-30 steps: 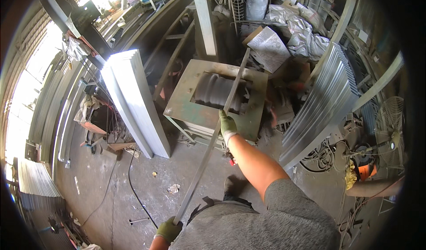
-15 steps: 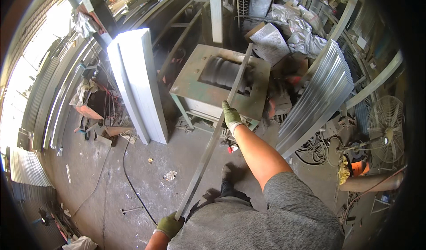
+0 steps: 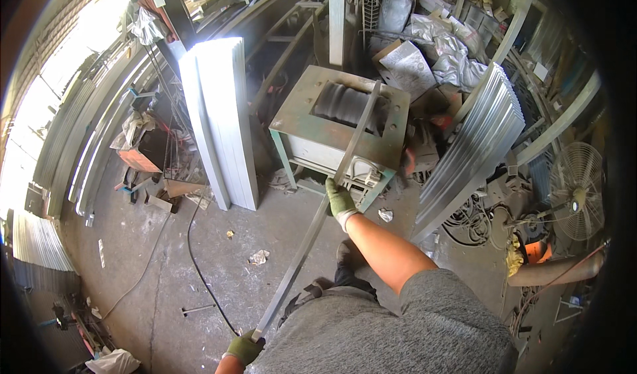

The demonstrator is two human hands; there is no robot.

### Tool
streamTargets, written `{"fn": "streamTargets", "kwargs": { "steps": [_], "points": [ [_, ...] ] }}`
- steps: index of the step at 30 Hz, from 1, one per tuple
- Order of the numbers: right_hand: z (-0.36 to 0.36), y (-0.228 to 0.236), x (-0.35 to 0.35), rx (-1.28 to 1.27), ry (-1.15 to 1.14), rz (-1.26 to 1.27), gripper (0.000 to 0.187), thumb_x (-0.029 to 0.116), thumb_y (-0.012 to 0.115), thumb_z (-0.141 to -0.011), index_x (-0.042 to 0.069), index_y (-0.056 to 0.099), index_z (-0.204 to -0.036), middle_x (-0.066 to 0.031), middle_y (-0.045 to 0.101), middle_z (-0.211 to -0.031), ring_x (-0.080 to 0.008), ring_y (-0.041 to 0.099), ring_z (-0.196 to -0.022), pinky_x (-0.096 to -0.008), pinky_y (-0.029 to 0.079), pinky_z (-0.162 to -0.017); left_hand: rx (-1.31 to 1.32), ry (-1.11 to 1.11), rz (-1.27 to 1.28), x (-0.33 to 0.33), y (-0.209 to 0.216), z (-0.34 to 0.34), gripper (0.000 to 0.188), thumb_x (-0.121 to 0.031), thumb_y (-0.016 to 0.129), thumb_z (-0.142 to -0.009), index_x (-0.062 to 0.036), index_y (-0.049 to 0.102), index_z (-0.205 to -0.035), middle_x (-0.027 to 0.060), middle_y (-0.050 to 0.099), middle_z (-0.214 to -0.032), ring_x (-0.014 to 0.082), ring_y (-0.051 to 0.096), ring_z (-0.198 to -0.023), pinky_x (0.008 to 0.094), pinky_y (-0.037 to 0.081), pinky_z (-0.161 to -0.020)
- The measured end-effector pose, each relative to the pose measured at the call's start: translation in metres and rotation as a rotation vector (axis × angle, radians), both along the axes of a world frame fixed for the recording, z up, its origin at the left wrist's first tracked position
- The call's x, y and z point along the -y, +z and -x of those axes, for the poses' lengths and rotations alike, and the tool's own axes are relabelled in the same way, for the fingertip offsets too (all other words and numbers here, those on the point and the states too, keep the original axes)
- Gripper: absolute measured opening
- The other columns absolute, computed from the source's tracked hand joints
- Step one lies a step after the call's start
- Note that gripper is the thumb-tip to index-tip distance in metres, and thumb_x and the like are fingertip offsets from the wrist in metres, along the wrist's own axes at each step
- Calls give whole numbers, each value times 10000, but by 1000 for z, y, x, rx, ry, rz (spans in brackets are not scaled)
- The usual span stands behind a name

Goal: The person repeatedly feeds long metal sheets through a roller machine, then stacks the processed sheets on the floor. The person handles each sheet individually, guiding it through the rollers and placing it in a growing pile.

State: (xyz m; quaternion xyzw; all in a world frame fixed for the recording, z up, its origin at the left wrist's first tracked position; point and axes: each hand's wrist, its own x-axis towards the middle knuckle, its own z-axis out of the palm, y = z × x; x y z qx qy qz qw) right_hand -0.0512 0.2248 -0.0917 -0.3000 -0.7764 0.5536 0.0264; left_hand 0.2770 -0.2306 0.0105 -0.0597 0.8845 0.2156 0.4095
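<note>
Right grip [image 3: 340,201] is closed on the bar [image 3: 297,261] partway along its length, thumb uppermost and the fingers mostly hidden beneath. Left grip [image 3: 244,349] is wrapped round the near end, close to the body. Neither is spread; both look narrow and firm, holding only the bar.

From the left grip the bar slants up past the right grip and on over the machine [image 3: 295,112], its far end above the opening with the dark roller [image 3: 337,103]. Whether metal and roller touch, I cannot tell.

As for progress, this bar looks to be in the middle of being worked, with both hands not yet off it; how much of its surface is done cannot be made out. Left bars [image 3: 219,128] stand upright, ahead and left of the right grip; right bars [image 3: 474,142] lean to its right. Which of these are finished and which left to do, the view does not settle. Farther right of the right grip stands a fan [image 3: 576,195].
</note>
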Motion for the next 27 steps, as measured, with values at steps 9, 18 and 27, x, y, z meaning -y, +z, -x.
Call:
{"fn": "streamTargets", "kwargs": {
  "steps": [9, 18, 27],
  "points": [
    [-62, -18, 61, 25, 51, 278, 717, 663, 710, -1005, -1, 615, -1259, -135, 723, -1002, -295, 693, -963, -413, 546, -919, 18, 164, -150, 121, -119, -64, 439, -442, 751, -1027, -125, 770, -1331, 114, 837, -1086, 234, 779, -1058, 419, 596, -917],
    [44, -7, -46, -76, 26, 78, 942, 825, 550, -993, -34, 663, -1362, -276, 758, -1274, -427, 709, -1234, -454, 527, -1063, -33, -45, 80, -61, -23, 53, 414, -506, 649, -1009, -161, 735, -1222, 228, 792, -1079, 467, 743, -1070, 565, 592, -893],
    [94, 32, -162, 112, -49, 201, 943, 862, 427, -1017, -23, 753, -986, -204, 761, -907, -355, 752, -847, -453, 571, -791, -11, -147, 110, -230, 8, 196, 427, -449, 586, -1032, -96, 724, -1227, 297, 763, -1112, 518, 717, -1085, 596, 574, -936]
  ]
}}
